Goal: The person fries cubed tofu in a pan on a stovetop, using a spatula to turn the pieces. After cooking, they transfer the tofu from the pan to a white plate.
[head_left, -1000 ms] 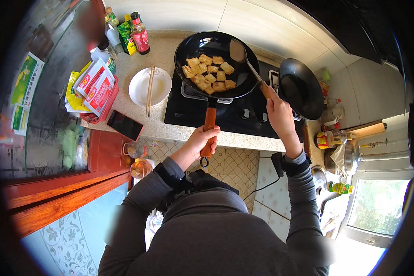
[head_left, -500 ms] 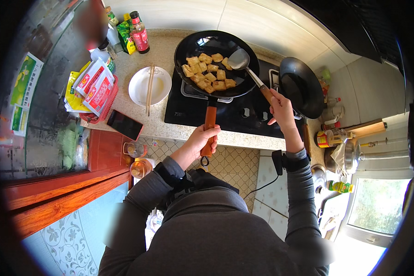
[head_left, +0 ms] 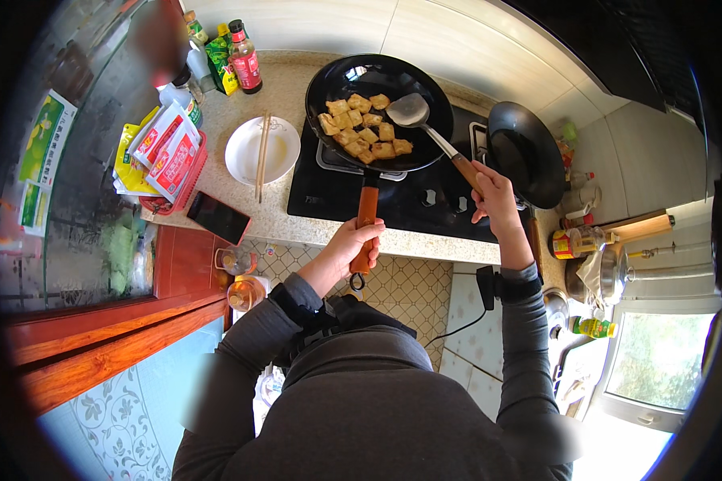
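Note:
My left hand is wrapped round the wooden handle of a black wok, which sits on the left burner of a black gas stove. Several browned tofu-like pieces lie in the left and lower part of the wok. In my right hand is the wooden grip of a spatula. Its metal head is inside the wok at the right, beside the pieces and apart from most of them.
Left of the stove stands a white bowl with chopsticks across it. A phone lies at the counter edge near a red basket of packets. A sauce bottle stands behind. A second black pan is on the right.
The spatula head has shifted slightly left and down inside the wok, its face turned a little. My right hand has moved slightly. My left hand and the wok stay nearly still.

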### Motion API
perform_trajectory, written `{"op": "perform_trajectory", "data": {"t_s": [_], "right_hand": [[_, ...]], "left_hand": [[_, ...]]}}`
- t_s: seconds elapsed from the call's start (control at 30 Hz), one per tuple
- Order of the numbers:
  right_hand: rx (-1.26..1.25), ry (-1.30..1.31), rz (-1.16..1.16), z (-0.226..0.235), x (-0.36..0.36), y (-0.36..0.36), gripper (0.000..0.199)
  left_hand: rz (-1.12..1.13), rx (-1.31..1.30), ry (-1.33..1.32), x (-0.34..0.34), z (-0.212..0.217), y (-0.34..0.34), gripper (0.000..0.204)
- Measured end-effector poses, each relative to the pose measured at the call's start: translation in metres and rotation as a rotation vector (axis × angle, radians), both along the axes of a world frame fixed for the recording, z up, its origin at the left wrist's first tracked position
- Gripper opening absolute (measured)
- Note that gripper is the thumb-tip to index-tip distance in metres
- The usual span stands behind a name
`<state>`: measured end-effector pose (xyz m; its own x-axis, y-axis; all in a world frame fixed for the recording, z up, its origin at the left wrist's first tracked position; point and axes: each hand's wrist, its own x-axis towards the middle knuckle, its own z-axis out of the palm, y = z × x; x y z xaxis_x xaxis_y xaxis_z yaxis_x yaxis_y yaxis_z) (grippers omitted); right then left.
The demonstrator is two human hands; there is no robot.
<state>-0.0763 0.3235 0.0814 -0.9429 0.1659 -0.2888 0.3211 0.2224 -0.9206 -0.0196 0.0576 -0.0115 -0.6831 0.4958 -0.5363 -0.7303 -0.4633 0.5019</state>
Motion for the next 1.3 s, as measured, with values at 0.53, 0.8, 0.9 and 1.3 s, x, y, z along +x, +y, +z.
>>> {"op": "perform_trajectory", "data": {"t_s": [0.53, 0.8, 0.9, 1.3], "right_hand": [[0.809, 0.471, 0.321, -0.014, 0.005, -0.023, 0.036], [1.113, 0.661, 0.507, -0.001, 0.030, -0.011, 0.045], [1.209, 0.725, 0.560, 0.012, 0.040, -0.008, 0.049], [1.110, 0.674, 0.513, 0.023, 0.044, -0.002, 0.050]], "left_hand": [[0.004, -0.011, 0.007, 0.001, -0.001, 0.000, 0.026], [0.003, 0.015, -0.006, 0.001, 0.000, -0.001, 0.024], [0.002, 0.010, -0.005, 0.000, 0.000, -0.001, 0.025], [0.002, -0.022, -0.002, 0.001, 0.001, -0.001, 0.025]]}}
